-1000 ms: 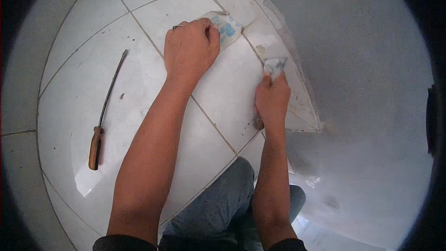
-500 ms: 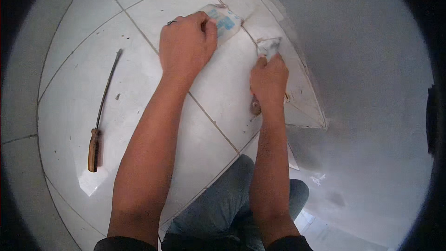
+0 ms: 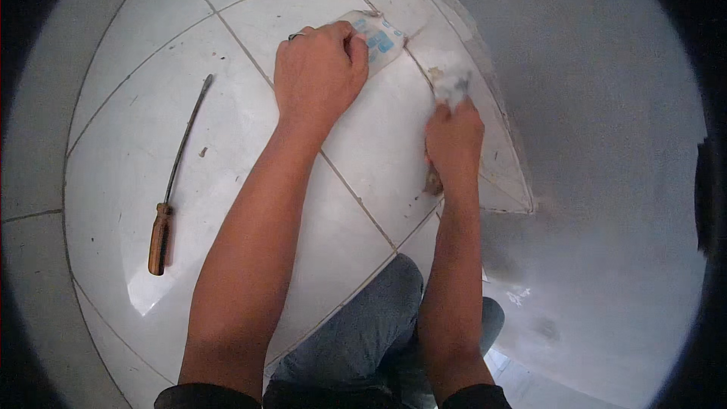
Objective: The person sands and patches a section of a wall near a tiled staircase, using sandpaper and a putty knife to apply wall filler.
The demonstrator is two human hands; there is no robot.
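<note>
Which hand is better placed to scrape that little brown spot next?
Probably the right hand: it holds the scraper, whose blurred blade is close to the brown spot. The left hand is farther off, at the blue-printed sheet.

Between the left hand (image 3: 322,68) and right hand (image 3: 457,140), centre frame, bare tile (image 3: 379,136) leaves a passage; the screwdriver (image 3: 161,223) obstructs mid-left, the wall (image 3: 606,144) bars the right side.

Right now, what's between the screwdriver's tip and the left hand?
The head view shows white tile and a grout line between the screwdriver's tip and the left hand.
</note>
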